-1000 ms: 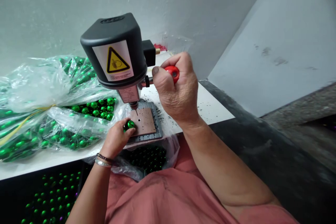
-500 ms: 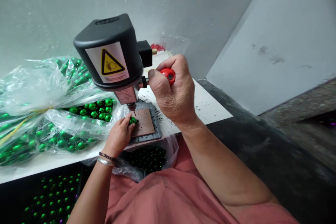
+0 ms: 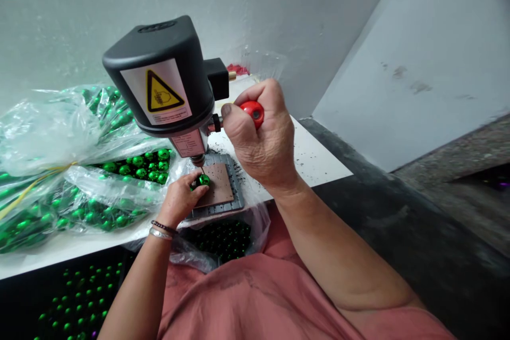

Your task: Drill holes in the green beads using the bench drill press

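Between the thumb and fingers of my left hand is a shiny green ball, held over the brown board on the grey base of a drill press. The thin drill bit comes down right at the top of the ball; whether it has entered the ball I cannot tell. My right hand is wrapped round the red knob of the press's lever, at the right side of the machine.
A clear plastic bag of green balls lies on the white table at left. Dark shavings are scattered near the base. Below the table edge are an open bag and a dark container, both with green balls.
My left hand has brought the green ball rightward and up under the drill bit, turning it on the way. My right hand has stayed on the red knob. The view has shifted slightly.
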The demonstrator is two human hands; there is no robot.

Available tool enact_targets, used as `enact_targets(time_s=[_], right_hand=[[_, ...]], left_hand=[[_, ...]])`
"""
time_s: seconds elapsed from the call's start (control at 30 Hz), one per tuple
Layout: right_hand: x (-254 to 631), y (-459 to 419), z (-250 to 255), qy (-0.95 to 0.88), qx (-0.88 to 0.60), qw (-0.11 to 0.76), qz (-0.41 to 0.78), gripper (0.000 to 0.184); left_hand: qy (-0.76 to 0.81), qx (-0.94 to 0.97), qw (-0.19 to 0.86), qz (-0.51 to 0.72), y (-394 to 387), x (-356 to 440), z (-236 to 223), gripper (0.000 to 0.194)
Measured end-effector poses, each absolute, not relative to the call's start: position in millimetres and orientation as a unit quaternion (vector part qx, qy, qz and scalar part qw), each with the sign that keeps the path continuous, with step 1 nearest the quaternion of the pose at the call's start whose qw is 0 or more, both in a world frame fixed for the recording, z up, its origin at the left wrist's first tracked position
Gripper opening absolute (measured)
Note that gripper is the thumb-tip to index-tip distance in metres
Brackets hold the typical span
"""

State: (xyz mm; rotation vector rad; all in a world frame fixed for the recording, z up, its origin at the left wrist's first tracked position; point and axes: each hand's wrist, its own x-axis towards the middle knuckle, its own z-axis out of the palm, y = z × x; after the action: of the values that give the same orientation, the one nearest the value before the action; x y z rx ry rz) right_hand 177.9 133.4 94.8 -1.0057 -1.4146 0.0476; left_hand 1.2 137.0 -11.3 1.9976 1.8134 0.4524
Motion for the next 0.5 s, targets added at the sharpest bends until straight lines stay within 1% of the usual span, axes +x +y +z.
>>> enact_targets(time_s=[0.27, 0.5], right_hand=[[177.6, 132.3, 95.5, -0.618, -0.447, 0.646, 0.017, 0.023], [175.2, 127.5, 92.2, -0.598, -0.451, 0.662, 0.019, 0.02]], left_hand=[[0.637, 0.72, 0.225, 0.159, 148.1, -0.4, -15.4, 0.048], [0.624, 0.735, 0.212, 0.157, 145.0, 6.8, -14.6, 0.04]])
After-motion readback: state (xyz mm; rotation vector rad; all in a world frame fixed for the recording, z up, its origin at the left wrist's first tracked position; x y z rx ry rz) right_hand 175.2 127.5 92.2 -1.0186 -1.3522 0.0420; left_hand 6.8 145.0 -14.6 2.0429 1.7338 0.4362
